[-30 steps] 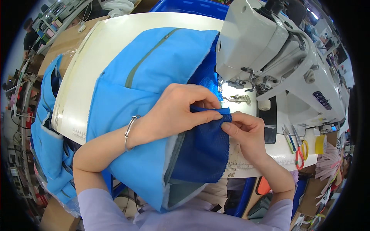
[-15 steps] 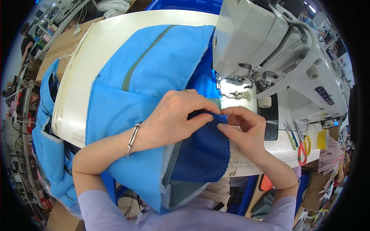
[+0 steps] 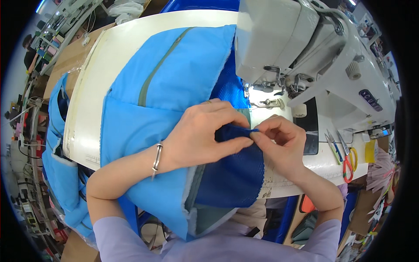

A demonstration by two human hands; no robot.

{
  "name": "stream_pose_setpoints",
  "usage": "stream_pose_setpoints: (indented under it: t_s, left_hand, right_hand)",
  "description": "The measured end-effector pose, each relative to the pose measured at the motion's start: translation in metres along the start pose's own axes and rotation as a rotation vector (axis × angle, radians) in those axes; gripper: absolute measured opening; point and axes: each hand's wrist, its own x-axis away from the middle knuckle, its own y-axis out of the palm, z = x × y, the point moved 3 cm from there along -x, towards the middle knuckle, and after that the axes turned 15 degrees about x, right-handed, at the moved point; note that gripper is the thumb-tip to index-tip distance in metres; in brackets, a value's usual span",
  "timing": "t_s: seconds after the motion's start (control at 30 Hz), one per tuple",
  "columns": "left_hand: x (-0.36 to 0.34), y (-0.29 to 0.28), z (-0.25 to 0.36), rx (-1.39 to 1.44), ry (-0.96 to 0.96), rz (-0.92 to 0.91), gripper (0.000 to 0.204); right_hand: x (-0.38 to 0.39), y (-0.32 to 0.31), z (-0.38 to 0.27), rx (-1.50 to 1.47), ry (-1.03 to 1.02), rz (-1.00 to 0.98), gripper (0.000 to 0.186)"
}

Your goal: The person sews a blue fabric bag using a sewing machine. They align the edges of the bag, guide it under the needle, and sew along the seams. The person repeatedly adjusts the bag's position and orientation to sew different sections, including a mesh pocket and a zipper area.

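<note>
A light blue fabric piece (image 3: pixel 144 129) with an olive zipper (image 3: pixel 157 74) lies across the white sewing table (image 3: pixel 83 131), a dark blue mesh layer (image 3: pixel 227 179) folded over it. My left hand (image 3: pixel 209 131) pinches the folded upper edge of the mesh. My right hand (image 3: pixel 279 144) grips that same edge with thumb and index finger, close beside my left fingertips, its other fingers curled. Both are just in front of the sewing machine's lit stitching area (image 3: pixel 268 103), below the white machine head (image 3: pixel 275 39). Scissors (image 3: pixel 347 166) and a snip tool (image 3: pixel 334 148) lie at the right.
Other light blue sewn pieces (image 3: pixel 61 183) hang at the left on cardboard (image 3: pixel 65 52). A blue bin (image 3: pixel 196 5) sits behind the table, a yellow tape roll (image 3: pixel 370 150) at the right. A person (image 3: pixel 30 56) is at the far left.
My right hand has shifted its grip on the mesh edge, its fingertips moving up to the fold. My left thumb has moved slightly down with the edge. The view has shifted slightly.
</note>
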Motion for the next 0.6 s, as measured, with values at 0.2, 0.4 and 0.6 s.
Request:
stream_pose_setpoints:
  t_s: [0.2, 0.4, 0.6]
  left_hand:
    - [0.003, -0.002, 0.001, 0.076, -0.139, -0.008, 0.016]
    - [0.016, -0.036, 0.001, -0.009, -0.305, -0.125, 0.012]
    - [-0.017, -0.040, 0.011, -0.273, -0.129, -0.156, 0.015]
  right_hand:
    - [0.002, 0.004, 0.001, 0.019, -0.108, -0.003, 0.014]
    - [0.008, 0.008, -0.005, 0.734, -0.659, -0.005, 0.024]
    - [0.032, 0.031, 0.000, 0.968, -0.913, -0.028, 0.025]
